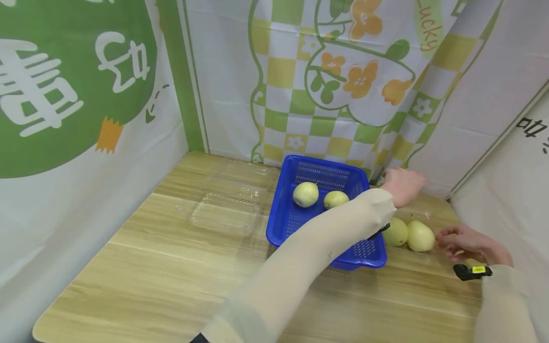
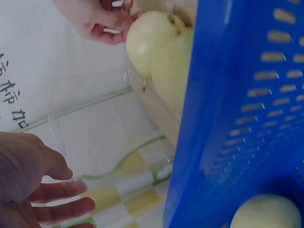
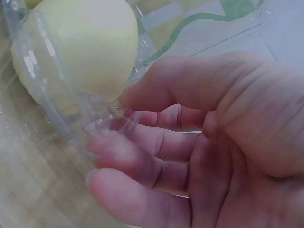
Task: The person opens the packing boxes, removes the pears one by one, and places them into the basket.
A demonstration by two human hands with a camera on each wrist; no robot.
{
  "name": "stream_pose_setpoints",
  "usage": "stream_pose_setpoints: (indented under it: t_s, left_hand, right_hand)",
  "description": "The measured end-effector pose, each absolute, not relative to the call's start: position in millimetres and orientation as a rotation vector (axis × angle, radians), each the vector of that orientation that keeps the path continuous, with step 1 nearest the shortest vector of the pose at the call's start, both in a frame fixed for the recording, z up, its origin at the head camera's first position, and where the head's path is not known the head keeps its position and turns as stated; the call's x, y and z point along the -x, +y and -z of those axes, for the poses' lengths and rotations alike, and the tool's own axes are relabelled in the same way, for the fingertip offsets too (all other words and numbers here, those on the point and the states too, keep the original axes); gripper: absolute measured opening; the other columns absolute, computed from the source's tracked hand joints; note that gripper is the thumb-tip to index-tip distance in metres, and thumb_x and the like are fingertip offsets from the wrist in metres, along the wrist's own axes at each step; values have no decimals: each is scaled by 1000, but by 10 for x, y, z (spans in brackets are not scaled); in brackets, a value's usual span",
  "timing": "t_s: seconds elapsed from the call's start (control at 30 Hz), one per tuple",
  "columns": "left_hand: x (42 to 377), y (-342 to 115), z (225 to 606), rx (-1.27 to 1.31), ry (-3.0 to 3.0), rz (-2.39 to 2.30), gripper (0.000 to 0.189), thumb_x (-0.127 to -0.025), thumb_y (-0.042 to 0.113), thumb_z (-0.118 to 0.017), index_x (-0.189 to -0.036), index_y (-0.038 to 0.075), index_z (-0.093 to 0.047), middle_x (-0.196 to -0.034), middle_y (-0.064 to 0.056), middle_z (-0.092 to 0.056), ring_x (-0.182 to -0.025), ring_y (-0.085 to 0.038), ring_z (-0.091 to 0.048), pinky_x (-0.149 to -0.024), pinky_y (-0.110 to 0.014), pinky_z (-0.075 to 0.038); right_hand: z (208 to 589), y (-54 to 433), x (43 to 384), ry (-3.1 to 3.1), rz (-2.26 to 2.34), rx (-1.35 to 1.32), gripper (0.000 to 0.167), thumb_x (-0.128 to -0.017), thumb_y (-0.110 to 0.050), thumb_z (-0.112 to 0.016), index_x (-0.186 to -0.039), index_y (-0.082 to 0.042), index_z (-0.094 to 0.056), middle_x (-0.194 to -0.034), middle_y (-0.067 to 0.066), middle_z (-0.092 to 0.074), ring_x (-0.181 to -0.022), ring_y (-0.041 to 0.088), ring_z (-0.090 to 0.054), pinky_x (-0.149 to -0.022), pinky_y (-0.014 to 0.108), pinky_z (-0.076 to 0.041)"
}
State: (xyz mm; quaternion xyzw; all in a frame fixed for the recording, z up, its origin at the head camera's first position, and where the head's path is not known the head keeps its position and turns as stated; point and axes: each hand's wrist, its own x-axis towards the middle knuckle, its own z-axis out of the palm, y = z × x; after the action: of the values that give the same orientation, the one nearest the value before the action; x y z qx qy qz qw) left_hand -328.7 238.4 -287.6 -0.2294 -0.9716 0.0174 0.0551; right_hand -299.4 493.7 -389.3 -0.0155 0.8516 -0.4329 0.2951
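Reaching across the blue, perforated plastic basket (image 1: 330, 172), the cream-sleeved left arm (image 1: 317, 243) hides part of it, its left hand (image 1: 403, 186) beyond the basket's right edge with fingers loosely extended by a clear plastic lid (image 2: 90, 114), contact unclear. Right of the basket, the right hand (image 1: 473, 245), palm turned inward, has its grip pinching the rim of a clear plastic container (image 3: 66, 111) around two pale yellow-green pears (image 1: 420, 236). Two similar round pears (image 1: 306, 195) show inside the basket, and another clear plastic container (image 1: 225, 212) rests left of it on the wood-grain surface (image 1: 171, 271).
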Motion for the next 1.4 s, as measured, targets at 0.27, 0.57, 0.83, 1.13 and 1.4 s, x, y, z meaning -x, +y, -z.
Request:
stream_pose_setpoints:
  t_s: [0.27, 0.57, 0.83, 1.13, 1.4]
  left_hand:
    - [3381, 2248, 2869, 656, -2935, -29, 25, -101, 24, -48, -113, 38, -65, -116, 14, -67, -104, -18, -63, -78, -42, -50]
    - [3483, 2023, 2831, 657, -2935, -35, 27, -101, 24, -45, -107, 35, -68, -109, 13, -68, -95, -12, -62, -70, -40, -47]
    - [3526, 1817, 2787, 681, -2971, -47, 33, -101, 18, -41, -114, 35, -66, -110, 13, -65, -94, -11, -59, -69, -38, -45]
    - [3542, 1558, 2697, 764, -2920, -47, 23, -98, 28, -50, -115, 30, -66, -113, 10, -67, -100, -13, -65, -74, -37, -55]
    - [3467, 1266, 2673, 840, -2819, -14, 22, -95, 15, -45, -93, 22, -66, -93, 7, -67, -84, -11, -65, -65, -32, -56]
  right_hand:
    - [3878, 5003, 2945, 2235, 1154, 69, 21, -104, -25, -47, -109, -5, -53, -94, 1, -69, -68, 6, -62, -61, 28, -58]
    - [3845, 5013, 2939, 2252, 1140, 35, 25, -102, -24, -50, -114, -1, -49, -93, 1, -65, -70, 7, -62, -64, 30, -59]
    - [3805, 4982, 2941, 2235, 1144, 47, 21, -103, -24, -50, -110, -4, -51, -88, -2, -64, -70, 6, -62, -64, 28, -58]
    - [3808, 4983, 2934, 2254, 1123, 26, 23, -102, -24, -51, -110, -3, -52, -89, 0, -64, -71, 8, -62, -65, 31, -59]
    - [3809, 4982, 2905, 2242, 1130, 15, 25, -102, -22, -51, -112, 1, -52, -89, 4, -64, -70, 10, -62, -65, 32, -59]
